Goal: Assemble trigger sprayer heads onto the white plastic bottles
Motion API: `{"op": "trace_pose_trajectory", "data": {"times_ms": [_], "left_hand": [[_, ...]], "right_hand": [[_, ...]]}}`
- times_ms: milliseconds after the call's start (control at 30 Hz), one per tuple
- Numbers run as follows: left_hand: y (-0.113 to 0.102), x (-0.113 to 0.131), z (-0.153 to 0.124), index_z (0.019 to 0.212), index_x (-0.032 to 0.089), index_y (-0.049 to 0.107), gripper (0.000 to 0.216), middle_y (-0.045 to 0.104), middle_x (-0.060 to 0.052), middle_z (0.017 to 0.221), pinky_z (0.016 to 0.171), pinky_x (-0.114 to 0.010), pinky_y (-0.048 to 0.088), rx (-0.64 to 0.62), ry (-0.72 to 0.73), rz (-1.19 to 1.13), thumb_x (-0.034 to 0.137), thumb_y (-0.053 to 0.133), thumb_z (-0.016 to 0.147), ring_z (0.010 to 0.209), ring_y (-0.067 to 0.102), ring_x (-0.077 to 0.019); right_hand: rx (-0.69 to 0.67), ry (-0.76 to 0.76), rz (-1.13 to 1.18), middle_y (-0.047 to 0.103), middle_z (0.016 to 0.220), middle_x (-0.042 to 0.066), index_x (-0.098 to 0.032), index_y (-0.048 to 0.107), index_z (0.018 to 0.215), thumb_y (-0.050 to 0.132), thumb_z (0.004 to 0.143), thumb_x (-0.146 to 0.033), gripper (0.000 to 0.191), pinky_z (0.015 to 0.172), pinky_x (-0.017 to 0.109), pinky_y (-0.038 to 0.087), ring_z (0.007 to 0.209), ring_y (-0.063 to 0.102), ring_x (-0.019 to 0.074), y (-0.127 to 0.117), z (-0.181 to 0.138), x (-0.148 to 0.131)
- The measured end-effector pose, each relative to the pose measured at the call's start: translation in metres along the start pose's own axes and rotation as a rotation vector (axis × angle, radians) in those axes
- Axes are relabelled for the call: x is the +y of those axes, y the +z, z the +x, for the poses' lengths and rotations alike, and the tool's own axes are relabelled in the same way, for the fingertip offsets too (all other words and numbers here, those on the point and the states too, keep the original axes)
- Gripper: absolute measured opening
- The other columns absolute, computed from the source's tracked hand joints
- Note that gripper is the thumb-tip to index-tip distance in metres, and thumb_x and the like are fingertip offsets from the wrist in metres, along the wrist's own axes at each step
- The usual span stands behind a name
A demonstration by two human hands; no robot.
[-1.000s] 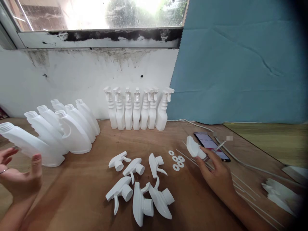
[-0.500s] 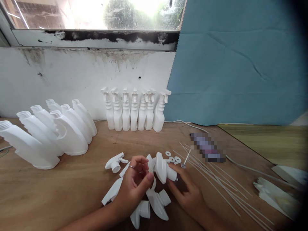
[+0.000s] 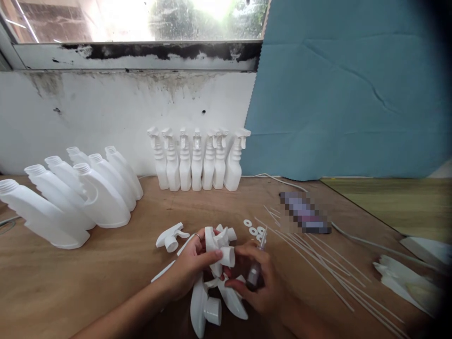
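Note:
My left hand (image 3: 192, 263) is closed around a white trigger spray head (image 3: 213, 252), thumb pressed near its round collar. Close on its right is my right hand (image 3: 263, 287), with thumb and forefinger apart beside the collar. Within its curled fingers sits a small clear tube with a thin white tip (image 3: 254, 273); its lower end is dark and hard to make out. Below the hands lie loose spray heads (image 3: 213, 310), partly covered by the fingers. Another spray head (image 3: 172, 237) rests left of my left hand. Several flat white washers (image 3: 253, 231) lie beyond my right hand.
Open white bottles (image 3: 102, 202) stand at the left. Several bottles with spray heads (image 3: 197, 169) line the wall. Thin white tubes (image 3: 318, 259) lie across the right side, near a blurred flat object (image 3: 305, 214), a cable (image 3: 370, 242) and a plastic bag (image 3: 399, 282).
My left hand has taken hold of a spray head, which has turned so its collar faces right. The small clear tube, earlier on the table, is now within my right hand.

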State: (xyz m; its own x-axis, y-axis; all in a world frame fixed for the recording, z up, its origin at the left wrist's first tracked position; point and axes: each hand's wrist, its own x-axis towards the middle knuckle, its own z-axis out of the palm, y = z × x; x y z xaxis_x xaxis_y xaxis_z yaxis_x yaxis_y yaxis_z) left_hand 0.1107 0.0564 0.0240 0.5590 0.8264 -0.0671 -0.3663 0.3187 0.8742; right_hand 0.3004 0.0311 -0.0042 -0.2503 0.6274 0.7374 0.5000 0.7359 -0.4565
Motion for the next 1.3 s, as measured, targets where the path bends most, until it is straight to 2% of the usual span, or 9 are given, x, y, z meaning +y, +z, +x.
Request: {"op": "trace_pose_trajectory", "data": {"times_ms": [100, 167, 267, 433, 633, 767, 900, 1200, 1300], "left_hand": [[-0.005, 0.002, -0.001, 0.106, 0.017, 0.047, 0.029, 0.062, -0.004, 0.082, 0.058, -0.027, 0.047, 0.025, 0.002, -0.141, 0.022, 0.061, 0.08, 0.065, 0.061, -0.0158], [-0.008, 0.003, -0.002, 0.102, 0.016, 0.049, 0.023, 0.06, -0.003, 0.08, 0.056, -0.027, 0.046, 0.041, 0.037, -0.208, 0.021, 0.056, 0.081, 0.061, 0.058, -0.0147], [-0.009, 0.005, -0.003, 0.097, 0.016, 0.051, 0.015, 0.057, -0.002, 0.074, 0.052, -0.025, 0.043, 0.074, 0.092, -0.24, 0.024, 0.053, 0.085, 0.055, 0.053, -0.0121], [-0.005, 0.005, -0.001, 0.092, 0.016, 0.048, 0.018, 0.054, 0.001, 0.064, 0.051, -0.023, 0.039, 0.155, 0.065, -0.164, 0.033, 0.054, 0.089, 0.052, 0.046, -0.0102], [-0.003, 0.005, 0.0, 0.092, 0.017, 0.043, 0.019, 0.053, 0.001, 0.064, 0.053, -0.024, 0.037, 0.161, 0.042, -0.124, 0.031, 0.055, 0.089, 0.052, 0.045, -0.0096], [-0.002, 0.005, -0.001, 0.095, 0.017, 0.043, 0.024, 0.054, 0.0, 0.075, 0.052, -0.023, 0.037, 0.17, 0.03, -0.104, 0.031, 0.06, 0.085, 0.055, 0.046, -0.0087], [-0.001, 0.006, -0.002, 0.094, 0.017, 0.043, 0.026, 0.054, 0.0, 0.078, 0.052, -0.023, 0.039, 0.177, 0.015, -0.095, 0.031, 0.062, 0.083, 0.056, 0.046, -0.0085], [-0.004, 0.004, -0.001, 0.09, 0.018, 0.041, 0.02, 0.054, 0.003, 0.068, 0.051, -0.022, 0.039, 0.159, -0.02, -0.072, 0.025, 0.058, 0.081, 0.051, 0.045, -0.0083], [-0.005, 0.002, -0.001, 0.088, 0.02, 0.04, 0.024, 0.052, 0.004, 0.069, 0.046, -0.02, 0.035, 0.157, -0.036, -0.058, 0.024, 0.061, 0.077, 0.049, 0.043, -0.0072]], "right_hand": [[0.096, 0.012, 0.059, 0.058, 0.069, -0.001, -0.025, 0.05, 0.092, 0.051, 0.091, -0.022, 0.003, 0.062, 0.032, 0.048, 0.061, 0.056, 0.0161, -0.004, -0.003, -0.004], [0.099, 0.016, 0.046, 0.054, 0.066, -0.001, -0.024, 0.053, 0.094, 0.043, 0.096, -0.026, 0.011, 0.058, 0.031, 0.047, 0.057, 0.053, 0.0157, -0.009, -0.006, -0.008], [0.028, -0.004, 0.016, 0.055, 0.067, 0.001, -0.023, 0.054, 0.116, 0.034, 0.098, -0.041, 0.032, 0.056, 0.032, 0.047, 0.056, 0.054, 0.0173, -0.017, -0.009, -0.015], [-0.055, -0.133, -0.012, 0.062, 0.097, 0.01, -0.024, 0.048, 0.133, 0.035, 0.098, -0.032, 0.038, 0.076, 0.04, 0.051, 0.086, 0.062, 0.0233, -0.022, -0.006, -0.02], [0.044, -0.321, 0.007, 0.063, 0.095, 0.011, -0.014, 0.053, 0.124, 0.039, 0.098, -0.026, 0.032, 0.078, 0.039, 0.051, 0.088, 0.061, 0.0211, -0.017, 0.004, -0.017], [-0.011, -0.297, -0.036, 0.067, 0.097, 0.012, -0.013, 0.059, 0.114, 0.049, 0.093, -0.018, 0.024, 0.079, 0.039, 0.051, 0.091, 0.063, 0.0212, -0.015, 0.008, -0.019], [-0.009, -0.277, -0.046, 0.07, 0.098, 0.011, -0.014, 0.06, 0.113, 0.057, 0.082, -0.005, 0.032, 0.078, 0.039, 0.051, 0.09, 0.065, 0.0217, -0.014, 0.007, -0.019], [-0.121, -0.343, -0.014, 0.07, 0.09, 0.01, -0.011, 0.059, 0.115, 0.056, 0.078, 0.002, 0.039, 0.073, 0.039, 0.049, 0.082, 0.063, 0.0207, -0.02, 0.006, -0.016], [-0.104, -0.283, 0.089, 0.068, 0.084, 0.008, -0.014, 0.058, 0.114, 0.052, 0.08, 0.001, 0.037, 0.065, 0.034, 0.049, 0.071, 0.061, 0.0176, -0.02, 0.006, -0.021]]}}
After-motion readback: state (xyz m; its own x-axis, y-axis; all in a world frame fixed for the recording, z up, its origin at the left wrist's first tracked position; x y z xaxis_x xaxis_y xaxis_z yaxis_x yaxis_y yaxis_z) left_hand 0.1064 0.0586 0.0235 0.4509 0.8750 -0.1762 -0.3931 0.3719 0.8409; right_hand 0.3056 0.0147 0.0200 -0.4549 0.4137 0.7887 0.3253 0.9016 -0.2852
